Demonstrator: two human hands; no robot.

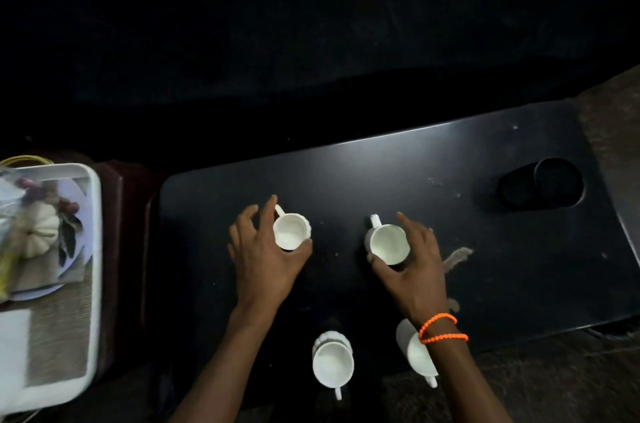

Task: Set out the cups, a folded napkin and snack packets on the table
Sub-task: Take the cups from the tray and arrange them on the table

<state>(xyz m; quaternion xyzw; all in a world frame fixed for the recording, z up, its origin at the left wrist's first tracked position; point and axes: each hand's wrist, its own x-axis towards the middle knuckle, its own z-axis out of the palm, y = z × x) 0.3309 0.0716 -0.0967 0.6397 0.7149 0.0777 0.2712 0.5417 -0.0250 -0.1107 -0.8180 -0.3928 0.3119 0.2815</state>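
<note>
The room is dark, and a low black table (398,173) with a smooth matte top and rounded corners carries pale scuffs and crumbs. The left hand (265,254) curls around a small white cup with a fluted rim (291,231), thumb on its near side and fingers on its far side, touching the wall; the cup's handle points away past the fingertips. The right hand (414,265) cups a smooth round white mug (388,243) the same way, thumb pressed to the near wall and fingers spread along the far right side. Both stand upright on the table. Below the left forearm stands a second ribbed cup (333,364), handle toward the person. Under the right wrist, which wears an orange bead bracelet (441,329), another white mug (417,350) is partly hidden. Far to the right of the right hand sits a round black container (540,185). Well left of the left hand, a white plastic tray (93,249) holds a woven mat, a plate and a small white pumpkin (40,230).
</note>
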